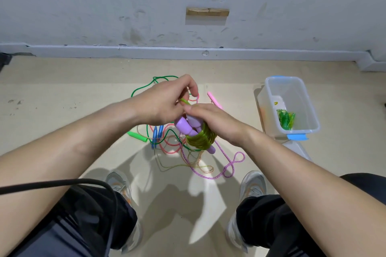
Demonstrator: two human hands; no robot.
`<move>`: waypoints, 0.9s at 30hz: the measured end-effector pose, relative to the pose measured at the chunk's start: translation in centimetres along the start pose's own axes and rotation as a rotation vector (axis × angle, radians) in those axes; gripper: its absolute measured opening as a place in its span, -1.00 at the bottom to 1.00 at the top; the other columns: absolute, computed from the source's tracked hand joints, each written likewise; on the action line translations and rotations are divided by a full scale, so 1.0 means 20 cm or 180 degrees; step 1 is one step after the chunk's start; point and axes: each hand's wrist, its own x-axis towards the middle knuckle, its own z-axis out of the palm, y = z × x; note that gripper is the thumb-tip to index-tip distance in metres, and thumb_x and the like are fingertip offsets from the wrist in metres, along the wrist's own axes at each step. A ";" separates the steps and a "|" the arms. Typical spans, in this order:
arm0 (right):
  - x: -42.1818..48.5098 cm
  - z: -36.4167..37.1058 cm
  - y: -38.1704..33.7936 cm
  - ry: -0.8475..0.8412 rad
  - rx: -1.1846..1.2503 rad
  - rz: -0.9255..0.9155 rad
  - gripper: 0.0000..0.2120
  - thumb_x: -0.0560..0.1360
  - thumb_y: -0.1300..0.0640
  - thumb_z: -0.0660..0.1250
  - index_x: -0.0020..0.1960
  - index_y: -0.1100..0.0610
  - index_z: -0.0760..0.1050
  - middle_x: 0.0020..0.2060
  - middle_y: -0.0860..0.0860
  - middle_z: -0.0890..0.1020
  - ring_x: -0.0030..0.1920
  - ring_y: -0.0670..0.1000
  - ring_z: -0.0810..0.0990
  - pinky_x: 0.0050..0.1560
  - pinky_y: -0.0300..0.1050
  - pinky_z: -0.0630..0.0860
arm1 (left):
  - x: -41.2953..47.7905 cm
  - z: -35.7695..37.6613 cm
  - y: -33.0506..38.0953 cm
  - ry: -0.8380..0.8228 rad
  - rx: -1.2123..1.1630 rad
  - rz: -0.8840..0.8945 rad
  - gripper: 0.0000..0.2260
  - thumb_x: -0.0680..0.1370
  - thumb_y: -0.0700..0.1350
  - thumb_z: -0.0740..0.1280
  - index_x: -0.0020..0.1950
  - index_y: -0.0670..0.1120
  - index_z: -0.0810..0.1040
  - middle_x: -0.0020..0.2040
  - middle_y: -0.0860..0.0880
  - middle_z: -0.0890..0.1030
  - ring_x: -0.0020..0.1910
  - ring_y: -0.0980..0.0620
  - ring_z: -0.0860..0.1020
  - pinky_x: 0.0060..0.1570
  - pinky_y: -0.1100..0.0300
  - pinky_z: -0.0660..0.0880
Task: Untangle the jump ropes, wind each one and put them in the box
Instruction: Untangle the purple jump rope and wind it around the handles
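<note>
A person sits over a pale floor, winding a yellow-green jump rope (pixel 200 139) around its two purple handles (pixel 183 126). The left hand (pixel 165 102) is curled, thumb and fingertips pinching the rope's free tail just above the coil. To finish well, that tail likely needs tucking under the last turns while the coil is kept tight. On the floor beneath lies a tangle of ropes (pixel 177 146), green, pink and purple, with blue and green handles. The right hand (pixel 217 124), palm down, wraps over the bundle and grips it. Farther right, well apart, stands the clear box (pixel 308 106), with one wound green rope (pixel 285 120) already inside.
</note>
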 end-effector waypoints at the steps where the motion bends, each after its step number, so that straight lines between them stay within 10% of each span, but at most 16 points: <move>1: -0.01 0.00 0.00 -0.0167 -0.0016 0.0013 -0.57 0.64 -0.08 0.24 -0.33 0.12 0.36 -0.34 0.14 0.34 -0.43 0.05 0.38 -0.41 -0.05 0.41 | 0.00 -0.02 -0.01 -0.0278 0.0270 0.0029 -0.70 0.44 -0.19 0.30 0.09 0.09 0.37 -0.17 0.11 0.51 -0.18 0.11 0.48 -0.11 0.04 0.45; 4: -0.02 0.00 -0.01 -0.0437 -0.0634 0.0109 -0.71 0.61 0.07 0.32 -0.23 0.17 0.39 -0.31 0.12 0.35 -0.40 -0.05 0.35 -0.38 -0.27 0.33 | -0.02 -0.05 0.02 -0.0961 0.0197 -0.0169 -0.64 0.29 0.09 0.28 0.06 0.09 0.39 -0.22 0.08 0.54 -0.28 0.07 0.45 -0.21 0.07 0.40; 11: -0.01 0.03 0.05 0.0105 -0.2837 0.0490 -0.69 0.47 -0.32 0.26 -0.11 -0.09 0.51 -0.27 -0.11 0.52 -0.12 0.00 0.55 -0.04 -0.03 0.47 | 0.03 0.03 -0.01 -0.1192 0.0785 -0.0171 -0.70 0.49 0.21 0.41 0.09 0.07 0.50 -0.25 0.09 0.50 -0.28 0.16 0.43 -0.25 0.12 0.34; 27: -0.02 -0.09 0.15 0.1082 -0.2559 0.0122 -0.63 0.38 -0.47 0.26 -0.11 -0.20 0.49 -0.34 -0.10 0.52 -0.18 -0.01 0.51 -0.14 -0.03 0.35 | 0.16 0.03 0.07 0.0245 0.1255 -0.0612 -0.69 0.21 0.18 0.64 -0.25 0.13 0.58 -0.35 0.13 0.50 -0.22 -0.01 0.51 -0.39 0.18 0.26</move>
